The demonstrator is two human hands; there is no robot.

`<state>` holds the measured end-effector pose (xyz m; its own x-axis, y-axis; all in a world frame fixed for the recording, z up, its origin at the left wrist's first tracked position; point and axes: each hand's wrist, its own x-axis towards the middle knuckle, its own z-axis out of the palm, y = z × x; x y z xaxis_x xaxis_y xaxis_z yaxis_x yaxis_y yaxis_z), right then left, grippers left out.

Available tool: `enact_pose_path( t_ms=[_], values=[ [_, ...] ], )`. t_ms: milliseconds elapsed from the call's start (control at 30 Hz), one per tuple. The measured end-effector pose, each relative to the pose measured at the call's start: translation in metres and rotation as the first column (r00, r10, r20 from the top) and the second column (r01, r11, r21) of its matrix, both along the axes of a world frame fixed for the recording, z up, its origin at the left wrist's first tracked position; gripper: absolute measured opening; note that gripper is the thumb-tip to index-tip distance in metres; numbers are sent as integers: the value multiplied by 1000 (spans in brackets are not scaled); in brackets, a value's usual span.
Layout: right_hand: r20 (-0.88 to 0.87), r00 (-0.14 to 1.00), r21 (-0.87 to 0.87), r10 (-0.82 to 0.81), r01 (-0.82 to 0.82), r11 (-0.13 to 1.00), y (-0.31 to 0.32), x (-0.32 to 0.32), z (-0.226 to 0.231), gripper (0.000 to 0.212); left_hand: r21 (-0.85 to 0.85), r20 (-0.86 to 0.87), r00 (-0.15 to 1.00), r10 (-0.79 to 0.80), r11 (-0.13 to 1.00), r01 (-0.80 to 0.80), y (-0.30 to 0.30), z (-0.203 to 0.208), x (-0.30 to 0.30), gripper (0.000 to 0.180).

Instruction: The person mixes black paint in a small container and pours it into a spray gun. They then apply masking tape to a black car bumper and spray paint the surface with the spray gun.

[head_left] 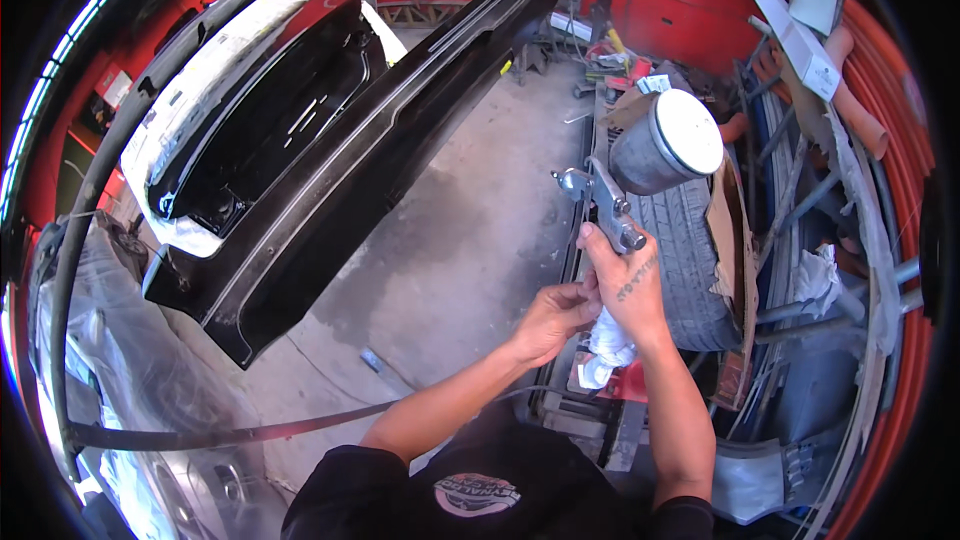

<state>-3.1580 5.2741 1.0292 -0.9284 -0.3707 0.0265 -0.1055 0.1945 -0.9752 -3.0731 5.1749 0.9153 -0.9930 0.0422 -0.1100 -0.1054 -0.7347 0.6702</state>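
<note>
While the right hand (628, 285) grips the handle of a spray gun (610, 205), the head view shows its fingers wrapped tight round the grip, closed fully on the tool, with the gun's metal body rising above the knuckles. The gun's nozzle end points left, away from the tyre (688, 260), and its grey paint cup (665, 143) with a white lid sits on top, tilted up and to the right, just above the tyre's tread. Below the same hand, a white rag (606, 348) hangs down from the base of the gun's handle, touching the underside of the right wrist. The left hand (553, 318) comes in from the lower left and meets the right hand at the handle's base; its fingers (583, 292) are curled, pinching at the top of the rag just left of the tyre. Whether they press the rag itself or the gun's lower fitting cannot be told.

Left of the tyre, well apart across the bare concrete floor (450, 260), a long black car bumper (370, 150) stands propped at a slant. A dark hose (230, 435) curves over the floor below the bumper. Right of the tyre lie metal bars and crumpled white cloth (818, 275).
</note>
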Motion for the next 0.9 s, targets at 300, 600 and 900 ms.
enact_pose_path(
  t_ms=[300, 600, 900],
  values=[
    [-77, 995, -28, -56, 54, 998, 30, 18, -2, 31, 113, -39, 990, -133, 984, 137, 35, -11, 9, 22],
    [29, 984, 49, -174, 172, 984, 50, 27, 1, 33, 163, -39, 966, -255, 952, 258, 51, -19, 5, 24],
    [45, 956, 90, -291, 286, 954, 77, 35, -4, 29, 191, -10, 914, -406, 896, 400, 79, -25, 3, 27]
  ],
)
